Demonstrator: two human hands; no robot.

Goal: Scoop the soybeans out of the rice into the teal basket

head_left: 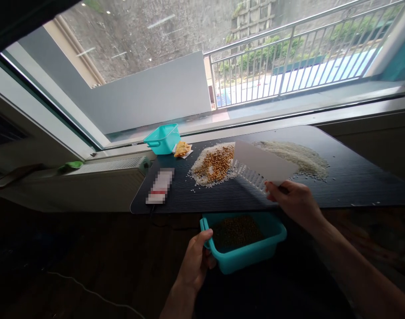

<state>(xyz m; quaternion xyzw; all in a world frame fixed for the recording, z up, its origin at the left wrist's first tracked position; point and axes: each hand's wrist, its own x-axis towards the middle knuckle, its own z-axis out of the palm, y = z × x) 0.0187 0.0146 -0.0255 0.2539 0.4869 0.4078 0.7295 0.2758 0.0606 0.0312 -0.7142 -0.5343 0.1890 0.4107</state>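
Note:
My left hand (196, 255) grips the left rim of a turquoise plastic basin (252, 257), thumb over the edge. The basin is just below the table's front edge, with small dark brownish grains (237, 230) inside. In my right hand (293, 197), pinched at its lower corner, is a thin white card (264, 163) with rows of slots along its left end. The card is tilted above the table, its slotted end at a heap of yellow kernels (218, 161) mixed with white rice (198, 168). Behind the card lies a second pile of pale rice (300, 157).
On the dark table (355, 177), a phone-like object (159, 186), partly blurred, lies at the left. A small turquoise basket (164, 138) stands at the back left, beside a yellowish folded item (182, 149) on white paper. A radiator (112, 166) and window line the far side.

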